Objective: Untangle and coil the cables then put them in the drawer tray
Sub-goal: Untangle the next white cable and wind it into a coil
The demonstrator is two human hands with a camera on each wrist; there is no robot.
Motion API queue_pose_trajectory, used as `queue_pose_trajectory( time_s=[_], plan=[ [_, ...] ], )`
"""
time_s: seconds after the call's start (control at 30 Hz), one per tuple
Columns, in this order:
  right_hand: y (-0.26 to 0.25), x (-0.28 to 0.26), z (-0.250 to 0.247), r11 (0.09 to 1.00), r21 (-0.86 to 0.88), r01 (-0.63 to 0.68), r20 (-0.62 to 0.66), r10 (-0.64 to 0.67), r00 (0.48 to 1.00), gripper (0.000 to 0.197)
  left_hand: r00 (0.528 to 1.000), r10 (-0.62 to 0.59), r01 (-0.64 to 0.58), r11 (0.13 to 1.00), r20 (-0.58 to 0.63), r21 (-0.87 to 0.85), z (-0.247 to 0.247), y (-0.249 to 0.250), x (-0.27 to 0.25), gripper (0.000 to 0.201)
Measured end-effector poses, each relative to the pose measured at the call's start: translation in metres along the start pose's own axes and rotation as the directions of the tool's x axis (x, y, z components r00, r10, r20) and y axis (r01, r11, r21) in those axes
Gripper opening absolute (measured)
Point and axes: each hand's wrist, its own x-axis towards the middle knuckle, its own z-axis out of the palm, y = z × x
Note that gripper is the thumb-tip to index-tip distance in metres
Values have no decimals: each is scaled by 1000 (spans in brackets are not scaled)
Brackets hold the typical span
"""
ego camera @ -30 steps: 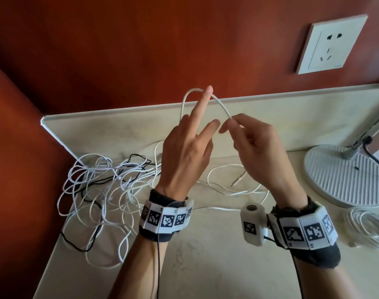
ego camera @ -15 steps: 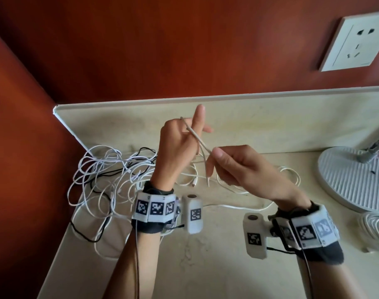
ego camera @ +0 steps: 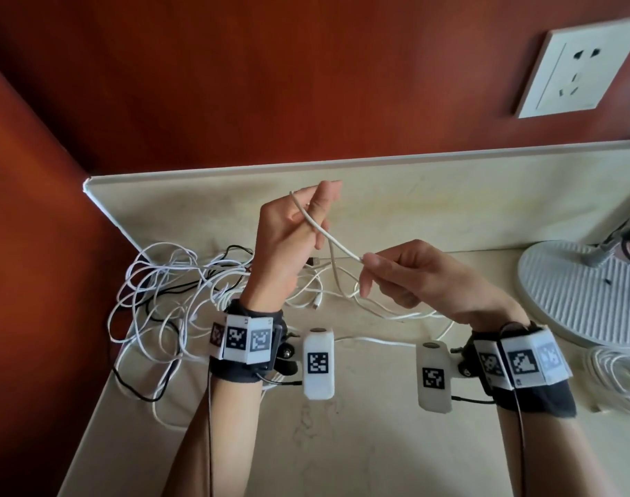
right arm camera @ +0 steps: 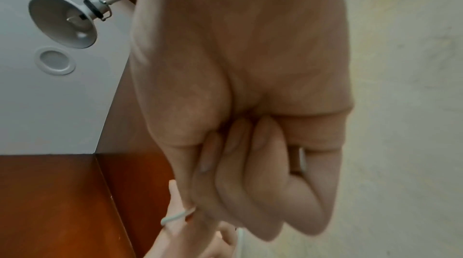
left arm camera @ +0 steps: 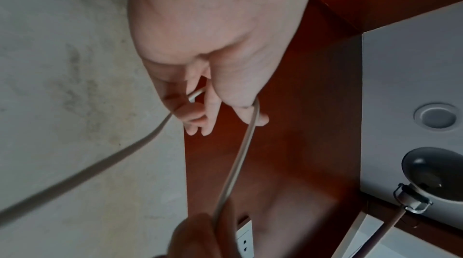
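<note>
Left hand [ego camera: 288, 245] is raised at frame centre of the head view, above the tabletop [ego camera: 342, 443], with the white cable [ego camera: 337, 245] looped round its fingers; left grip is closed on that cable, the thumb pinning it near the top. In the left wrist view the cable passes behind the left hand's fingers [left arm camera: 200, 119] and two runs leave downward, one to the lower left, one toward the bottom centre. Right hand [ego camera: 424, 278] sits just right of centre, lower than the left, thumb and forefinger pinching the same cable where it comes off the left hand; right grip is closed on it. Right wrist view shows the other fingers [right arm camera: 263, 193] curled in; the pinch itself is mostly hidden there, probably at the lower left of that frame where a bit of white cable shows. Below the hands the cable hangs in slack loops to the tabletop. Tangled pile of white and black cables [ego camera: 170, 292] lies at the left of the frame, against the corner of the red wall. A coiled white cable [ego camera: 618, 374] sits at the right edge, just below the lamp base [ego camera: 571, 292]. Wall socket [ego camera: 575, 66] upper right.
</note>
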Motion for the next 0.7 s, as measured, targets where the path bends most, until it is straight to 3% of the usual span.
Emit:
queue_pose_trajectory(
  time_s=[0.07, 0.17, 0.23, 0.33, 0.4, 0.5, 0.63, 0.7],
  plan=[
    [4, -1, -4, 996, 86, -26, 48, 22, 999, 42, 999, -38, 38, 998, 1, -57, 1, 2, 0, 57],
    [8, -1, -8, 980, 182, -83, 21, 80, 997, 35, 979, -93, 121, 982, 184, -147, -2, 1, 1, 67],
    [11, 2, -11, 970, 216, -111, -53, 125, 991, 29, 934, -62, 104, 990, 352, -99, -3, 3, -3, 72],
    [17, 8, -12, 925, 360, -120, -168, 191, 967, 10, 844, -50, 55, 998, 534, 6, 3, 9, -10, 61],
    [20, 13, -14, 888, 448, -99, -256, 234, 938, 15, 819, -65, -4, 993, 571, 120, 12, 15, -14, 46],
    [23, 17, -15, 863, 503, -59, -333, 256, 908, 8, 833, -65, -110, 954, 550, 278, 23, 13, -19, 38],
    [24, 14, -19, 789, 613, -33, -288, 262, 921, 9, 797, -146, -83, 934, 586, 346, 24, 7, -20, 39],
    [22, 11, -21, 648, 762, -13, -196, 250, 948, 6, 790, -211, -22, 928, 575, 371, 20, 5, -18, 47]
  ],
)
